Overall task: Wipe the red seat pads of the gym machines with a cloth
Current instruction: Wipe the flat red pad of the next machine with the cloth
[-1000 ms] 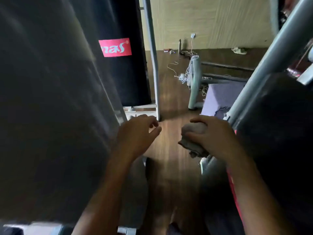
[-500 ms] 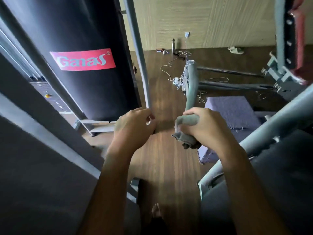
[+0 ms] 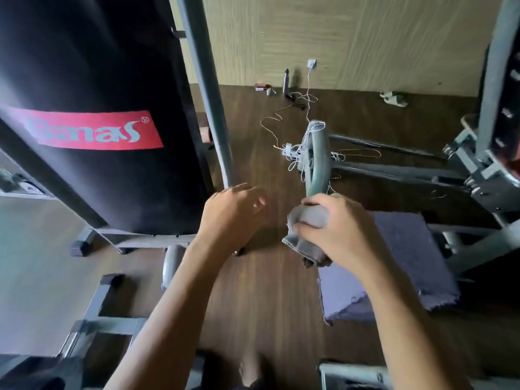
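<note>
My right hand (image 3: 336,232) grips a bunched grey cloth (image 3: 305,233) in the air above the brown wooden floor, right of centre. My left hand (image 3: 232,216) hovers beside it with loosely curled fingers and holds nothing. A thin sliver of a red pad (image 3: 515,161) shows at the far right edge, behind a grey machine frame (image 3: 484,175). Most of that pad is out of the picture.
A black shroud with a red Ganas label (image 3: 92,130) stands left beside a grey upright post (image 3: 209,88). A purple-grey mat (image 3: 405,260) lies under my right forearm. White cords (image 3: 295,144) tangle round a curved grey bar (image 3: 318,159). Grey frame bars (image 3: 107,325) cross the lower left.
The view has swung right and back from the dark machine panels, showing more floor and the mat. Both hands kept their pose; the right one still holds the cloth.
</note>
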Motion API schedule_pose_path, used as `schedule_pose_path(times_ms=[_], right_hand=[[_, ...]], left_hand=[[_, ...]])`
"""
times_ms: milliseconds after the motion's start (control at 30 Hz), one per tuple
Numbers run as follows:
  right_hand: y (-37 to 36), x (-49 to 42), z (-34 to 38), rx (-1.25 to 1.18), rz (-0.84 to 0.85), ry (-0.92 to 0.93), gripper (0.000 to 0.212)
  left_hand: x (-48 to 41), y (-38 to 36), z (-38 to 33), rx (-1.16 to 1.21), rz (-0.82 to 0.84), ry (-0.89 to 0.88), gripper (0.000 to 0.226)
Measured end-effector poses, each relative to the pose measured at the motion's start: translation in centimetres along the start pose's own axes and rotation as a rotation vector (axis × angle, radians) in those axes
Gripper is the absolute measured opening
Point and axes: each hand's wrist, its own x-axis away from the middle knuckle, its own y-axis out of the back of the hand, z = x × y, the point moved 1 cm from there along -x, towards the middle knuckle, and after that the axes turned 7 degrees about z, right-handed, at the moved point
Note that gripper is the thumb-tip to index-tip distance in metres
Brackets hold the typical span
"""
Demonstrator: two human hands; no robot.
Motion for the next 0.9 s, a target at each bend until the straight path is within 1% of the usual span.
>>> schedule_pose_path(times_ms=[167,300,500,733,833,900], right_hand=[[0.3,-7.4,-2.2,0.001,0.027,-0.035,0.040],[1.1,-14.3,-4.3,0.009,0.009,-0.047,0.038],[4.3,-26.6,-6.8,0.039,0.014,0.001,0.040],[8.3,-41.2,-8.4,0.058,0.084,0.081,0.041],[9.2,-47.1,-8.8,0.064,0.109,0.103,0.043],[9.4,-51.2,-8.9,0.074,0.110,0.122,0.043]], left_hand=[[-7.2,-1.3,1.6,0.025,0.036,-0.023,0.012],[-13.8,-2.4,2.6,0.036,0.074,-0.018,0.012],[-25.8,-2.9,2.1,0.030,0.070,-0.025,0.012],[-38.8,-2.3,1.2,0.063,0.043,0.071,0.013],[-43.8,-1.9,1.7,0.104,0.058,0.115,0.017],[-47.3,-2.0,2.7,0.119,0.032,0.121,0.021]])
